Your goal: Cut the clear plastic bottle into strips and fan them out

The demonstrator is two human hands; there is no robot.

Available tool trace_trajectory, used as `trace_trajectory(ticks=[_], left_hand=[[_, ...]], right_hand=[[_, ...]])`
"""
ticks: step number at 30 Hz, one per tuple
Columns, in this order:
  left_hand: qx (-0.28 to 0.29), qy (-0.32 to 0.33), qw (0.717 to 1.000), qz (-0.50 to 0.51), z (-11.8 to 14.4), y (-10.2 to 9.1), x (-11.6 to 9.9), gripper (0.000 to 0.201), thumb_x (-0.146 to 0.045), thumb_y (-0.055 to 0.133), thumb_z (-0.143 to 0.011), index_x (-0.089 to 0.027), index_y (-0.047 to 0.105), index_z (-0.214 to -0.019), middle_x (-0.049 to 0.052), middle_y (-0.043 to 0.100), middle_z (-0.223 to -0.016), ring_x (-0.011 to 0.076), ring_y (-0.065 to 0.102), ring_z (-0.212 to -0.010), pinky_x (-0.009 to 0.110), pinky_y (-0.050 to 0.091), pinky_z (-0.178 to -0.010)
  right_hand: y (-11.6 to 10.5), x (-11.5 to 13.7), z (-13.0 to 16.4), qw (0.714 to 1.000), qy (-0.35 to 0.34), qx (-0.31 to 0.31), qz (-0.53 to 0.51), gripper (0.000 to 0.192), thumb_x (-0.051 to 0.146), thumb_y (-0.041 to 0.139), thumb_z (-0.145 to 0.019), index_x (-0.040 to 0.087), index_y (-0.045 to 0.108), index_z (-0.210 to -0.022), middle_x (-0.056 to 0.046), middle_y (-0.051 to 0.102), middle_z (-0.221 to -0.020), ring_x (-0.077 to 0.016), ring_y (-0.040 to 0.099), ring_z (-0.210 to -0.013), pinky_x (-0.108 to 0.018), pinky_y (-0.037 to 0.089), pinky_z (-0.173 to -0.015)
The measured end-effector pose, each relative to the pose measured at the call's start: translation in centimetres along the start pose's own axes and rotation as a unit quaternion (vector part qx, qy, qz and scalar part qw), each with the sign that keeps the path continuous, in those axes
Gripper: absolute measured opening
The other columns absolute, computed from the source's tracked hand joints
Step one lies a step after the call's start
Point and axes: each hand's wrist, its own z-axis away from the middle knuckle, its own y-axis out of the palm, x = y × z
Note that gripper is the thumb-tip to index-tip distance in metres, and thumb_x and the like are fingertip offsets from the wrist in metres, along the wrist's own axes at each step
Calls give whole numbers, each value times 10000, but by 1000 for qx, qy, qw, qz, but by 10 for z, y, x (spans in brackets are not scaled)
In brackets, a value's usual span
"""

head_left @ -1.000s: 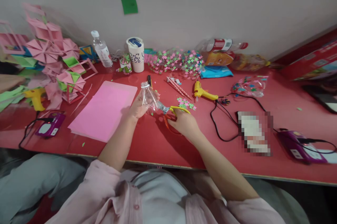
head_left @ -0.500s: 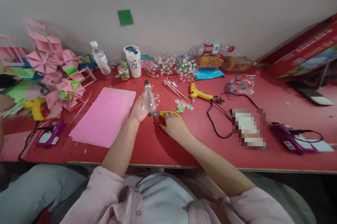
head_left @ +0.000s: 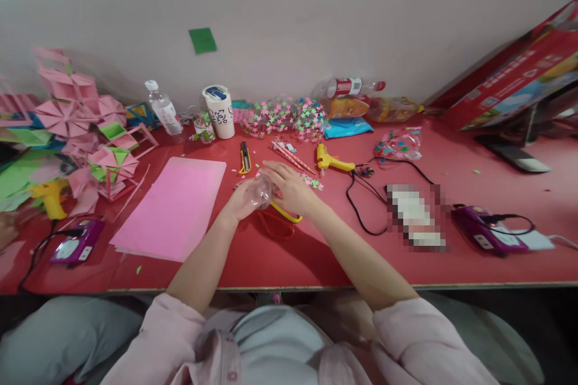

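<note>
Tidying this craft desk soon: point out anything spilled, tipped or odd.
Paper stars lie scattered loose on the red table beside the right hand. A plastic bottle lies on its side at the wall. The scissors sit under both hands.

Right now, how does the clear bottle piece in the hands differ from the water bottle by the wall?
The clear bottle piece is held between the left hand and the right hand, low over the table; the water bottle stands alone, leaning in this view. The water bottle has a white cap and a label; no label shows on the held piece. Both are clear plastic.
</note>
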Motion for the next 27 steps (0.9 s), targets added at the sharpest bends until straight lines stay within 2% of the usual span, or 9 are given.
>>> trace_trajectory(ticks=[3,5,7,9,11,14,17,20,27], left_hand=[[15,-28,999,-31,2,1,4,64,-125,598,-738,-167,646,-737,10,660,-720,132,612,-680,271,494,-690],[55,-33,997,-37,4,4,2,90,-134,620,-730,-163,664,-803,20,681,-784,138,627,-738,280,492,-744],[96,-22,995,-32,7,5,-3,165,-231,638,-757,-151,675,-896,59,704,-881,171,649,-849,319,487,-846],[126,8,992,-10,9,6,-8,359,-409,618,-792,-164,657,-1052,96,699,-1057,215,645,-1008,375,456,-958],[125,29,992,-9,9,5,-11,476,-512,612,-779,-179,640,-1117,100,687,-1110,223,642,-1036,393,446,-990],[101,96,988,-67,6,4,-7,390,-347,681,-765,-200,645,-1125,79,655,-1206,195,621,-1085,355,435,-1005],[68,154,975,-144,2,5,3,403,-215,734,-711,-201,658,-1107,71,636,-1243,202,584,-1160,338,413,-1023],[53,198,959,-197,-2,6,10,427,-223,767,-683,-191,667,-1097,77,656,-1206,213,564,-1193,342,372,-1068],[55,214,949,-225,-7,6,12,341,-306,764,-692,-206,684,-1009,51,709,-1060,215,611,-1115,358,406,-1034]], right_hand=[[12,-7,5,999,5,-6,-48,476,91,525,-784,157,555,-1255,-140,587,-1305,-268,491,-1232,-477,406,-1046],[17,-12,8,996,34,-28,-82,416,100,538,-782,166,594,-1188,-135,633,-1222,-265,529,-1170,-465,432,-1004],[20,-16,11,988,81,-57,-119,353,158,592,-775,172,618,-1127,-129,652,-1177,-267,548,-1137,-460,430,-992],[20,-19,13,969,148,-88,-179,316,237,615,-784,181,621,-1095,-110,669,-1130,-250,581,-1077,-441,439,-974],[19,-19,13,939,205,-107,-255,307,303,599,-806,187,610,-1090,-78,682,-1067,-213,617,-979,-395,467,-928],[19,-16,12,912,227,-120,-321,321,339,609,-792,189,605,-1076,-49,683,-1014,-177,625,-915,-336,479,-888],[21,-13,10,910,230,-126,-322,322,333,634,-761,180,616,-1043,-65,678,-1040,-183,615,-940,-327,472,-883],[23,-11,8,916,239,-125,-298,327,338,621,-771,162,622,-1046,-81,681,-1033,-188,608,-893,-330,468,-843],[26,-4,6,940,220,-131,-226,298,291,550,-805,126,628,-1040,-77,674,-950,-179,578,-815,-294,441,-765]])
